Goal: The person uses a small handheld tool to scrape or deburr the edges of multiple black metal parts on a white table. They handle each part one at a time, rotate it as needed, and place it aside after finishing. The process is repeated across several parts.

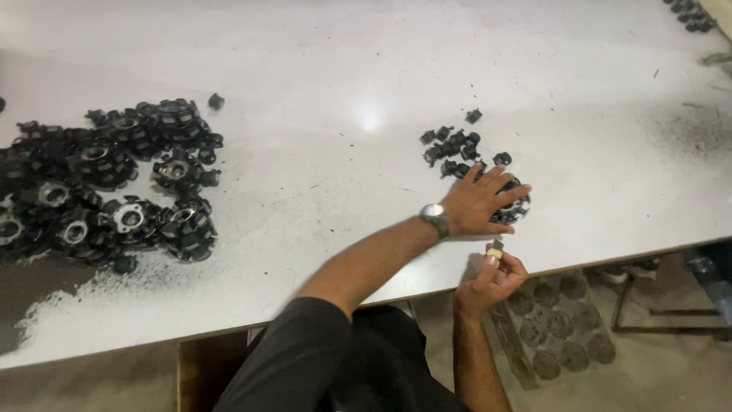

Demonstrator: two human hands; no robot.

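My left hand [482, 204], with a wristwatch [435, 217] on its wrist, lies flat with spread fingers on a round black ring-shaped part [515, 207] on the white table [343, 69]. My right hand [490, 279] hovers at the table's front edge, just below the left hand, pinching a small pale piece [496, 252] between thumb and fingers. A small cluster of little black pieces [454, 149] lies just beyond the left hand's fingertips.
A large pile of round black parts with metal centres [107, 179] covers the table's left side, amid dark dust. More small black pieces [690, 14] sit at the far right corner. Under the table edge, round grey discs [560, 324] lie on the floor.
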